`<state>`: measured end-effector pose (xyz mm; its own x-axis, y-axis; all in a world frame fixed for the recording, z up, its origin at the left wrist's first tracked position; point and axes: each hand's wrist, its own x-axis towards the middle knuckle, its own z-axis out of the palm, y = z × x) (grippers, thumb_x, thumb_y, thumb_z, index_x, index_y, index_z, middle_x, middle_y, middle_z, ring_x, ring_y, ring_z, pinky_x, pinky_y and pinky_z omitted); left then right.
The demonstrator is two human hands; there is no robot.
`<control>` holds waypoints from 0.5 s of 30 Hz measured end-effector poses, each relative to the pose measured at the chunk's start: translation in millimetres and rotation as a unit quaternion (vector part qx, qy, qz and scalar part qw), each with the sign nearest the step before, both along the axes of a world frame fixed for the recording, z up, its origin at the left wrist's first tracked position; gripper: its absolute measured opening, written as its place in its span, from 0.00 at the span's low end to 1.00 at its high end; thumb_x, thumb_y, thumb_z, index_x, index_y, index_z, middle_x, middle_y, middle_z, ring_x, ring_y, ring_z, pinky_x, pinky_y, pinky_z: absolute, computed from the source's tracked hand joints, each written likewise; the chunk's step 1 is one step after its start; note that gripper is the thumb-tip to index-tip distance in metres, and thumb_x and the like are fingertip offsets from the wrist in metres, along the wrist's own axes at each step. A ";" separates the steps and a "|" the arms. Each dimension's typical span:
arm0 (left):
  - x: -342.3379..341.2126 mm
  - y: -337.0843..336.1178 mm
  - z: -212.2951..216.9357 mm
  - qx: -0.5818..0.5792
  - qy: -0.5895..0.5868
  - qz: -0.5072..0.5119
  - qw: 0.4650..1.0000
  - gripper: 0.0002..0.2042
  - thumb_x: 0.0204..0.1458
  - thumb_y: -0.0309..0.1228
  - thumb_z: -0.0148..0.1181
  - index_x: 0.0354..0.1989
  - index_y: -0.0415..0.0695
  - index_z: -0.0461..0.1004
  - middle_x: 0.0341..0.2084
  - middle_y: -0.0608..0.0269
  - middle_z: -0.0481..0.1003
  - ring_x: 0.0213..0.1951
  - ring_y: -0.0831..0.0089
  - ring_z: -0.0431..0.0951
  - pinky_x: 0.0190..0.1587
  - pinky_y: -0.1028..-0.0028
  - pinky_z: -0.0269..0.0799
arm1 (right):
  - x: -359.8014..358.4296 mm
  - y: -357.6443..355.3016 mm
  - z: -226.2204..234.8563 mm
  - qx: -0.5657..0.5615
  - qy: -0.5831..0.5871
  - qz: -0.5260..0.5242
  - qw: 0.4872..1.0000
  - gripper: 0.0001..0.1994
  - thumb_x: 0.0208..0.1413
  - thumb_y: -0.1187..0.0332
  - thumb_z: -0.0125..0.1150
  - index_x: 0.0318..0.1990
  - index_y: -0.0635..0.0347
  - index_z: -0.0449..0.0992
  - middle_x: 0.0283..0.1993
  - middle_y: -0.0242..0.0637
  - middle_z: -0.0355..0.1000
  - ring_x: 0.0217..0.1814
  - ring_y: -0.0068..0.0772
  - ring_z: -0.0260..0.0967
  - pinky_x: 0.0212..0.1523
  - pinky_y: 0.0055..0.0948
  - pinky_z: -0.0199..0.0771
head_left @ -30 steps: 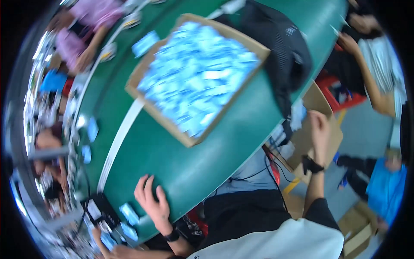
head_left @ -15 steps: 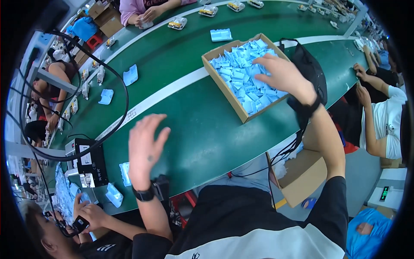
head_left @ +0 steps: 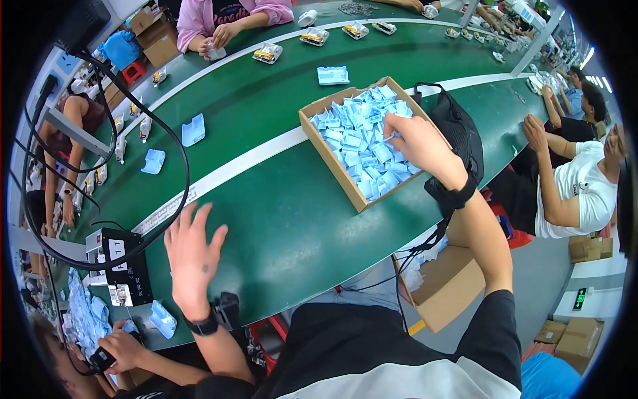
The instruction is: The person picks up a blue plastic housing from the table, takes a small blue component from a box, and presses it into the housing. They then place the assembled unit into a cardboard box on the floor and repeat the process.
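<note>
A shallow cardboard box [head_left: 340, 174] stands on the green table, filled with small light-blue plastic pieces [head_left: 352, 136]. My right hand [head_left: 422, 147] is over the box's right half, its fingers curled down at the pieces. Whether a piece is between the fingertips is too small to tell. My left hand [head_left: 191, 256] hovers over the table at the left, fingers spread and nothing in it. Close by it are a black device with a silver front [head_left: 126, 266] and a loose blue plastic shell [head_left: 163, 319].
A black bag [head_left: 462, 126] lies against the box's right side. More blue shells [head_left: 332, 75] lie on the belt beyond the white strip [head_left: 246, 159]. Black cables [head_left: 188, 166] loop at the left. Co-workers sit around, one beside my left arm. An open carton [head_left: 452, 286] stands below the table edge.
My right hand has lowered to the pieces and its fingers have curled in. My left hand has moved left, fingers spread wider. The whole view has shifted a little.
</note>
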<state>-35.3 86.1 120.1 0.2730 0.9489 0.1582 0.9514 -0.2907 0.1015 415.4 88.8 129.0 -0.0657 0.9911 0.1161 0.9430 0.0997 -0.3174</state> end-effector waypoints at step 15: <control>208.6 284.9 -50.5 -0.077 -0.097 -0.281 0.952 0.16 0.63 0.37 0.61 0.56 0.46 0.78 0.51 0.52 0.79 0.55 0.51 0.78 0.58 0.57 0.74 | -60.1 -141.6 35.8 -0.059 0.248 0.064 0.965 0.10 0.55 0.76 0.66 0.45 0.61 0.78 0.37 0.39 0.72 0.39 0.38 0.77 0.39 0.34 0.77</control>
<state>173.3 371.1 69.6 0.7246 0.6770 0.1294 0.6081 -0.7163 0.3422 355.2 -52.8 164.9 -0.1534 0.9869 0.0505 0.6552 0.1399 -0.7424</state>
